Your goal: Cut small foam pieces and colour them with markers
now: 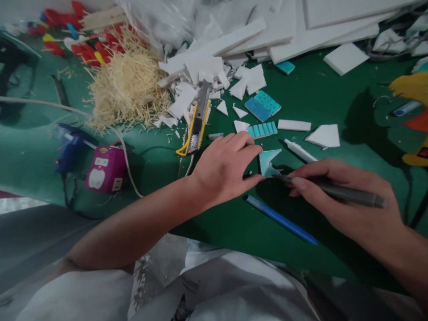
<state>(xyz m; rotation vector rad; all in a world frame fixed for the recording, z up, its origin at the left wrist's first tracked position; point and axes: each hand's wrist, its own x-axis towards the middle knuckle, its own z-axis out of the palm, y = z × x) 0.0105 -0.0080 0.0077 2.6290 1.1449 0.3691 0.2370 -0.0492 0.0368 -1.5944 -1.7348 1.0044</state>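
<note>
My left hand [227, 162] pinches the left edge of a small foam board piece [268, 161], coloured light blue with a jagged right side. Between the fingers of my right hand [347, 191] is a dark grey marker pen [351, 194], its tip at the lower right corner of that piece. Just below on the table lies a blue pen [281, 219]. A white pen [299, 150] rests above my right fingers. Beyond my left fingertips are a blue striped foam piece [263, 130] and a two-tone blue piece with dots [263, 106].
A yellow utility knife [198, 122] lies beside white foam scraps [207, 71] and a straw heap [132, 84]. A purple power adapter [106, 169] and blue glue gun [72, 145] sit left, with a white cable [125, 151]. White foam sheets [327, 33] are stacked behind on the green table [314, 96].
</note>
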